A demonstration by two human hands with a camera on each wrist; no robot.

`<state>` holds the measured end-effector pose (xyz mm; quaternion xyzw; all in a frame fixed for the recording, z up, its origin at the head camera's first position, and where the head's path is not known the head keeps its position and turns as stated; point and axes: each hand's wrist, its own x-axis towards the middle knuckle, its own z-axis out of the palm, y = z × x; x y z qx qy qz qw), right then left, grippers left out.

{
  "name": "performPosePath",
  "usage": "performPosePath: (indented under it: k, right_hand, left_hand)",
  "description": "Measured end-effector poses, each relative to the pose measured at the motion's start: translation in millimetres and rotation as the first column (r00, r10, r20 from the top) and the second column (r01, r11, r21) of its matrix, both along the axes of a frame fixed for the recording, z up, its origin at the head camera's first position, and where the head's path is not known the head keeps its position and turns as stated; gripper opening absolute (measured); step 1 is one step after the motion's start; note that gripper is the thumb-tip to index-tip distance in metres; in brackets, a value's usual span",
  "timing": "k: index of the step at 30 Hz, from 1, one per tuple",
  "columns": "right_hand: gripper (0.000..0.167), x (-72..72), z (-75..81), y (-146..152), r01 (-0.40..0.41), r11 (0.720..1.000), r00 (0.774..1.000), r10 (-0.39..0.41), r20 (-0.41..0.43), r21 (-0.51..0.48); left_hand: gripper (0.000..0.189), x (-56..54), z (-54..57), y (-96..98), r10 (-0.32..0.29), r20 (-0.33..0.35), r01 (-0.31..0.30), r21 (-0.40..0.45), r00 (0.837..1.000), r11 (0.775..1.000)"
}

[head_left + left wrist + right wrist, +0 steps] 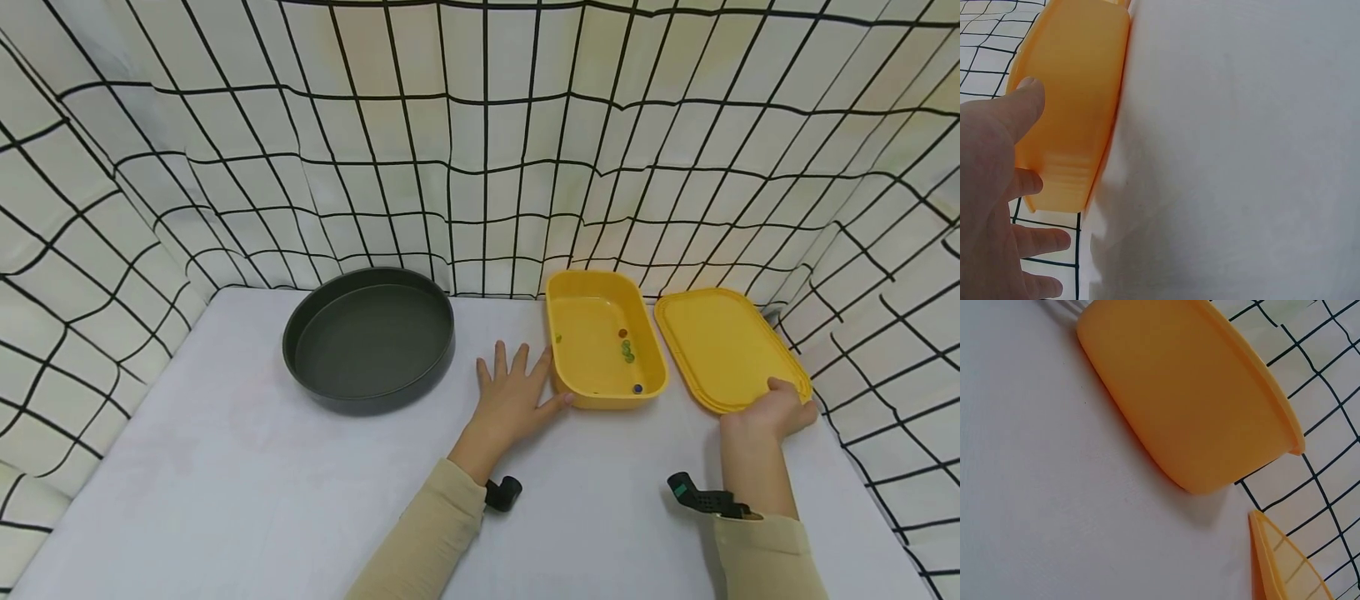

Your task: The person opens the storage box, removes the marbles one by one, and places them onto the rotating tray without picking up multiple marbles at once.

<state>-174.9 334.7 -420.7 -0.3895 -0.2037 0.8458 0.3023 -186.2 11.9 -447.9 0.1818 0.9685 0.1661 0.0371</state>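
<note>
My left hand point(512, 402) spreads its fingers beside the yellow plastic container point(600, 402). Its thumb and a finger touch the container's outer wall, as the left wrist view also shows. Inside lie several small round pieces, among them green ones point(627, 350), a brown one point(622, 333) and a dark blue one point(637, 388). At the near right corner of the flat yellow lid point(723, 346), my right hand point(771, 410) grips the edge, with part of its fingers hidden. The right wrist view shows the container wall point(1179, 394) and the lid point(1285, 562), but not the hand.
A round dark green pan point(371, 342) stands left of the container, near the back of the white-covered table point(262, 500). A white screen with a black grid point(487, 133) rises along the back and both sides, close behind the container and lid.
</note>
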Motion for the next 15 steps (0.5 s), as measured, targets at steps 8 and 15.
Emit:
performPosePath:
  k: [8, 15]
  right_hand:
    - [0.090, 2.0, 5.7, -6, -0.120, 0.958, 0.984, 0.080, 0.158, 0.259]
    - [0.079, 3.4, 9.7, -16, -0.193, 0.882, 0.970, 0.105, 0.220, 0.430]
  left_hand:
    - [0.085, 0.1, 0.2, -0.4, -0.003, -0.003, 0.003, 0.010, 1.000, 1.000]
    - [0.085, -0.2, 0.7, -0.7, 0.000, -0.005, 0.000, 0.025, 1.000, 1.000]
